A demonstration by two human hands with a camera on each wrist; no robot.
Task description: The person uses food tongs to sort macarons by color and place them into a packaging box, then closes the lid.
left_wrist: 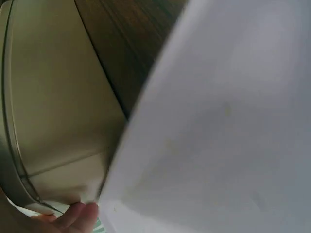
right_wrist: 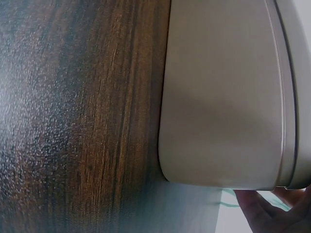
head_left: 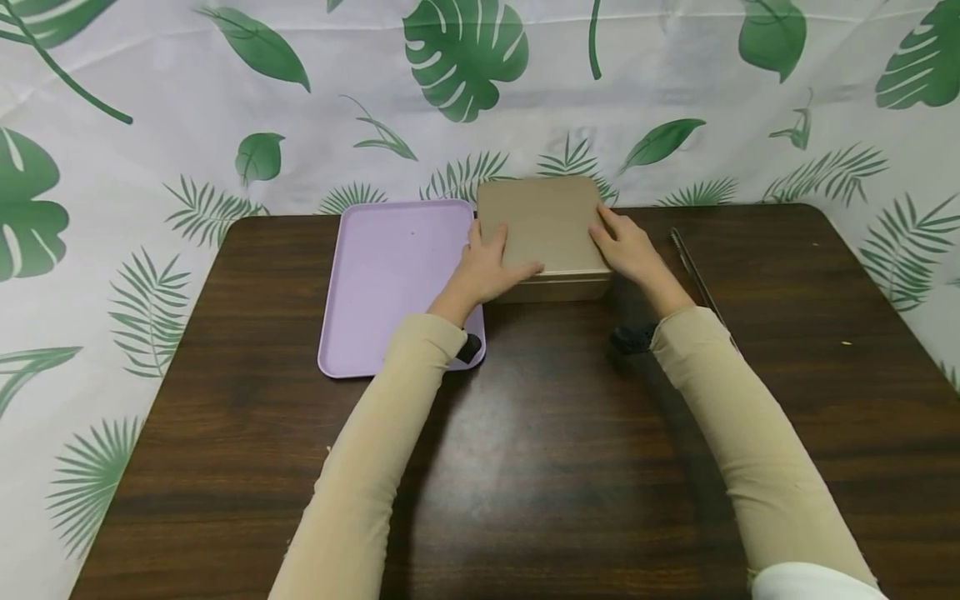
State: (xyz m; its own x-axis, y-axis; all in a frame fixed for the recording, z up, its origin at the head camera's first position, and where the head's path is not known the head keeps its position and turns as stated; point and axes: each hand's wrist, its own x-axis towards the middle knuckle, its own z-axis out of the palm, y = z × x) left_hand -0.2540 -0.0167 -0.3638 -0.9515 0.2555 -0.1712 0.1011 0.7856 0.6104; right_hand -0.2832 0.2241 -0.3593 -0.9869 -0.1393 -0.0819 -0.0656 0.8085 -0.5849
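A beige-gold box [head_left: 546, 223] with a fitted lid stands at the back of the table, its lid seated on the body. My left hand [head_left: 483, 268] grips its left side, thumb across the front edge of the lid. On the opposite side my right hand [head_left: 632, 250] holds the box near the lid's right edge, thumb on top. In the left wrist view, fingertips [left_wrist: 86, 217] touch the far part of the box's side wall [left_wrist: 58, 92]. The right wrist view shows fingers [right_wrist: 252, 208] at the box's far corner, close to the lid seam [right_wrist: 281, 121].
A light purple tray [head_left: 397, 283] lies just left of the box, partly under my left forearm. Right of the box, a slim metal utensil [head_left: 693, 271] resembling tongs lies on the dark wooden table [head_left: 540, 467]. Behind the table hangs a leaf-patterned cloth [head_left: 337, 108].
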